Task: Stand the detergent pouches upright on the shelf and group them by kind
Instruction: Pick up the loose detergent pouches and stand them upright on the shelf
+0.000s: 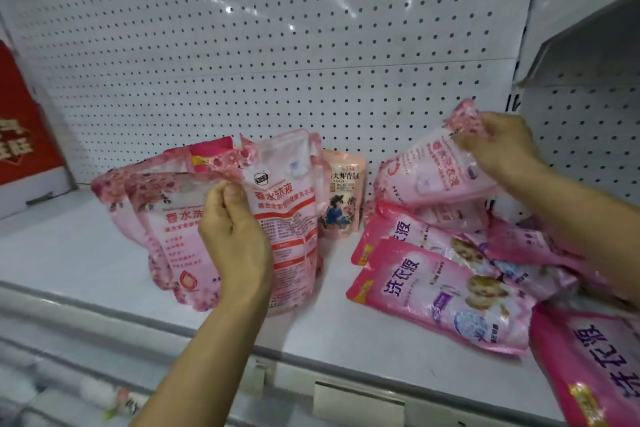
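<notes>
Glossy crinkled plastic pouches, matt white perforated metal back panel

A white metal shelf with a pale front rail carries everything; a cluster of pale pink floral plastic detergent pouches stands upright left of centre; behind it a small peach pouch with a painted figure stands near the pegboard; deeper pink pouches with purple lettering lie flat, overlapping, at right.

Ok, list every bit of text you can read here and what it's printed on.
"香水洗衣液": upright pink pouch gripped by the left hand.
"洗衣液": flat pink pouch.
"大师香氛": small peach pouch.
Red sign: cut off, unreadable.
Fine print everywhere: too small.
</notes>
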Motion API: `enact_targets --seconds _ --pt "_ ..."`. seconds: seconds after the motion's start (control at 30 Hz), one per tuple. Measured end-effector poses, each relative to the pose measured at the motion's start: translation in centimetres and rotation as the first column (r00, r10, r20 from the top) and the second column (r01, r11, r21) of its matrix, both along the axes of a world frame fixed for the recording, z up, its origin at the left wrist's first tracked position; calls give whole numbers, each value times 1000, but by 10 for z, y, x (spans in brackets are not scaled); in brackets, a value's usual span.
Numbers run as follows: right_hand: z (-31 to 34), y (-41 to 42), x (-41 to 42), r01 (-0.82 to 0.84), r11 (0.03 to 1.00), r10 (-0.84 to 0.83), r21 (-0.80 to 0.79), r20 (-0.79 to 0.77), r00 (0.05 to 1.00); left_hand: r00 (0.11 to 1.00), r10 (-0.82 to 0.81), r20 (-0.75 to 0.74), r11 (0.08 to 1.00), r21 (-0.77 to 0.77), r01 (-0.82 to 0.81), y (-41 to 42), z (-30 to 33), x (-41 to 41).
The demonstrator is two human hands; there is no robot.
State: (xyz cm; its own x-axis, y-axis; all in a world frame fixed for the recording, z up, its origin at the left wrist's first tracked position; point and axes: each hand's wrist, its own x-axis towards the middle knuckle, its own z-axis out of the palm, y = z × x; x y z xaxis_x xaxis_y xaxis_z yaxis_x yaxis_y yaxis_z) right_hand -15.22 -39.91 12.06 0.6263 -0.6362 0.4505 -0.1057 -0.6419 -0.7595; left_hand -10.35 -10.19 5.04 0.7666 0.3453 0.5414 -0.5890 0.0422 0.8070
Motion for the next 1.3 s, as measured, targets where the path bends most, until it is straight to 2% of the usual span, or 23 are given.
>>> enact_targets --seconds 0.13,0.27,0.47,0.53,0.63,0.67,0.73,0.83,1.03,1.2,1.3 --pt "45 23 -15 15 974 -17 -226 -10 1000 992 100 79 993 59 -105 19 -2 13" --pt "78 56 -34 -103 925 80 -367 -75 994 996 85 32 976 196 -90 23 -29 19" --pt "79 113 -31 -363 838 244 -408 -314 917 992 7 122 954 297 -44 37 -42 7" --pt "72 133 -18 -411 802 273 -433 -346 898 995 -30 95 911 411 -12 43 -50 8" --pt "49 162 4 -433 738 237 -518 -402 884 992 71 105 774 622 -121 53 -60 9" --pt "40 171 11 -446 711 226 -544 -424 877 988 119 99 758 633 -155 56 -60 10" --pt "22 186 23 -482 647 223 -590 -458 860 985 168 43 807 568 -162 62 -60 11" --pt "11 197 30 -461 582 217 -670 -419 882 986 163 -26 873 469 -132 73 -62 14" --pt "9 200 39 -379 645 236 -663 -299 925 993 116 -16 905 414 -99 73 -62 10" --pt "10 204 40 -395 647 184 -652 -370 911 988 136 -74 890 447 -89 72 -62 8" --pt "17 201 32 -408 692 205 -596 -379 902 992 98 -76 894 445 -54 71 -64 3"
